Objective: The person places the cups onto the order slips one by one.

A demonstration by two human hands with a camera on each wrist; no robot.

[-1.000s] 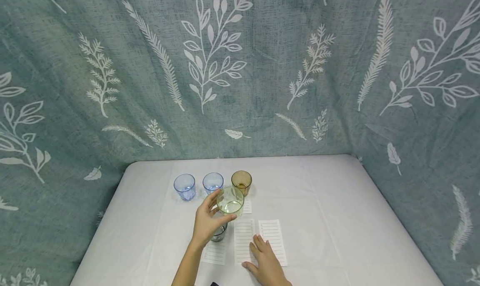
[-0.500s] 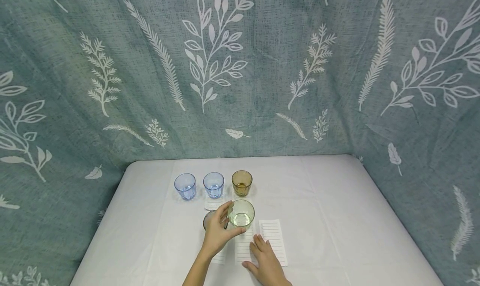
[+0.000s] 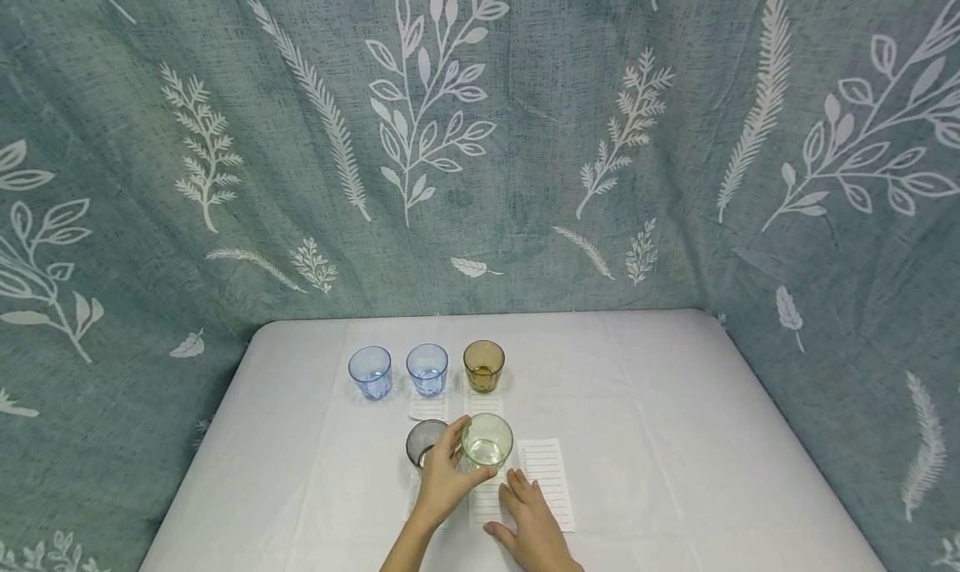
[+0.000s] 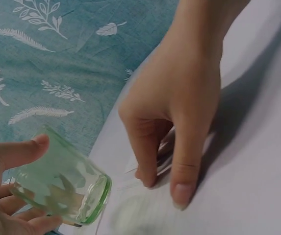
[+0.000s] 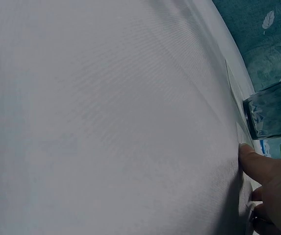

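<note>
My left hand [image 3: 444, 482] grips a pale green glass [image 3: 487, 441] between thumb and fingers, over the upper part of the middle lined paper slip [image 3: 484, 508]. In the left wrist view the green glass [image 4: 62, 181] is upright in the grasp; whether its base touches the paper I cannot tell. My right hand [image 3: 531, 522] rests its fingertips on the middle slip and the right-hand lined slip [image 3: 550, 493]. A grey glass [image 3: 422, 443] stands just left of my left hand, partly hidden by it, on another lined slip [image 3: 414, 497].
Two blue glasses [image 3: 371, 373] and an amber glass [image 3: 483, 366] stand in a row toward the back. Short lined slips [image 3: 429, 409] lie in front of the second blue glass and the amber one. A white cloth covers the table [image 3: 637, 439]; a patterned green curtain [image 3: 525, 180] hangs around it.
My left hand has carried the green glass rightward and toward me, lower over the middle slip, uncovering the grey glass's rim and the back slips. My right hand has stayed put.
</note>
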